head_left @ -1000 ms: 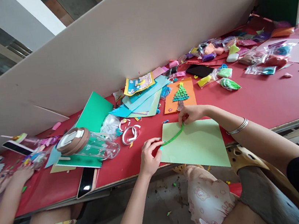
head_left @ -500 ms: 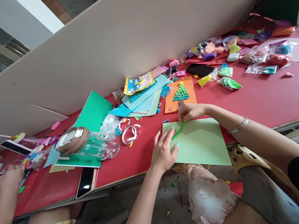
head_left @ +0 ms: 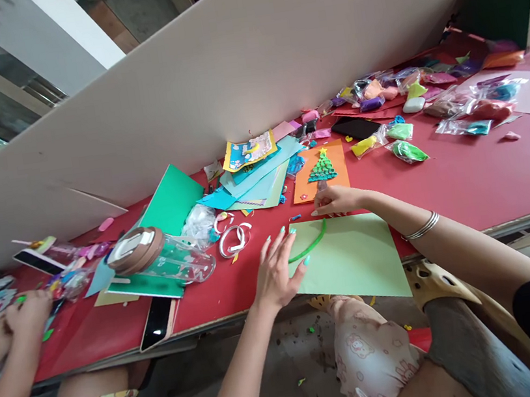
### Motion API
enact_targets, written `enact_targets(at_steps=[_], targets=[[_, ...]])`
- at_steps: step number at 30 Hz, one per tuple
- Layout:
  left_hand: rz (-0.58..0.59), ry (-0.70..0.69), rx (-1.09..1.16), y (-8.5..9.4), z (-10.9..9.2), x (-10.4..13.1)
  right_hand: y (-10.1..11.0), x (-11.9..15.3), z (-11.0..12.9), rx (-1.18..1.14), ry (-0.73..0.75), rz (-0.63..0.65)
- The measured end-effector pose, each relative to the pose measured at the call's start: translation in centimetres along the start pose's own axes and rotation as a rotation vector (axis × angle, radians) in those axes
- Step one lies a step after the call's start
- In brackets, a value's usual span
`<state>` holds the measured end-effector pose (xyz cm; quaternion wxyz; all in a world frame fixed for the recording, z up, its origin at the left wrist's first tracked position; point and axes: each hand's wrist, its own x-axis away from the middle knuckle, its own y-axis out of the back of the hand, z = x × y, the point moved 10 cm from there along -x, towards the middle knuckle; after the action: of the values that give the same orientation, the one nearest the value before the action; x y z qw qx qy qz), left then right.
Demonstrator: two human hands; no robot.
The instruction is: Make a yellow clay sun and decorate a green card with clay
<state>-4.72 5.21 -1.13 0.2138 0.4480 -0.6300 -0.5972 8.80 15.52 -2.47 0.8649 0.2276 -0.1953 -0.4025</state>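
Observation:
A thin strip of green clay [head_left: 312, 246] lies in a curve across the upper left of a light green sheet of paper [head_left: 352, 258]. My left hand [head_left: 278, 272] is spread beside the sheet's left edge, its fingers apart near the strip's lower end. At the sheet's top edge, my right hand [head_left: 339, 199] has its fingers bent close to the strip's upper end; what is between the fingertips is hidden. Just behind it is an orange card [head_left: 300, 183] with a green clay tree [head_left: 322, 167], whose brown trunk is partly covered by that hand.
Left of the sheet are tape rolls [head_left: 234, 240], a tilted clear bottle [head_left: 185, 260] and a phone [head_left: 157, 322]. Stacked papers [head_left: 263, 185] sit behind. Bagged clay [head_left: 406, 151] lies to the right. Another person's hands [head_left: 28, 317] work at far left, before a tall partition [head_left: 251, 69].
My left hand has slid left, off the strip, showing more of its length. My right hand has shifted slightly left, and the strip's upper end now shows below it.

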Motion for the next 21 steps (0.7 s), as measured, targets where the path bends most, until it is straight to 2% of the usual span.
enact_targets(at_steps=[3,6,8,12,14,16,19,21], targets=[[0.116,0.047,0.003,-0.8,2.1,0.4,0.2,-0.1,0.1,-0.002,0.017,-0.060],[0.228,0.034,0.009,-1.9,2.4,0.6,1.3,0.1,1.0,0.074,0.115,-0.224],[0.249,0.052,0.007,-2.2,2.6,0.4,2.2,0.5,1.6,0.126,0.176,-0.358],[0.207,0.096,0.010,-2.1,2.7,0.0,4.8,2.3,1.9,0.075,0.161,-0.639],[0.176,0.102,0.008,-1.9,2.6,-0.1,5.3,3.1,2.6,0.050,0.194,-0.674],[0.144,0.110,0.006,-1.8,2.4,-0.2,5.1,3.9,3.6,0.071,0.233,-0.653],[0.126,0.128,0.012,-1.9,2.1,-0.2,3.0,5.3,4.7,0.202,0.322,-0.565],[0.135,0.149,0.024,-2.0,2.2,-0.1,1.4,6.6,4.7,0.328,0.358,-0.556]])
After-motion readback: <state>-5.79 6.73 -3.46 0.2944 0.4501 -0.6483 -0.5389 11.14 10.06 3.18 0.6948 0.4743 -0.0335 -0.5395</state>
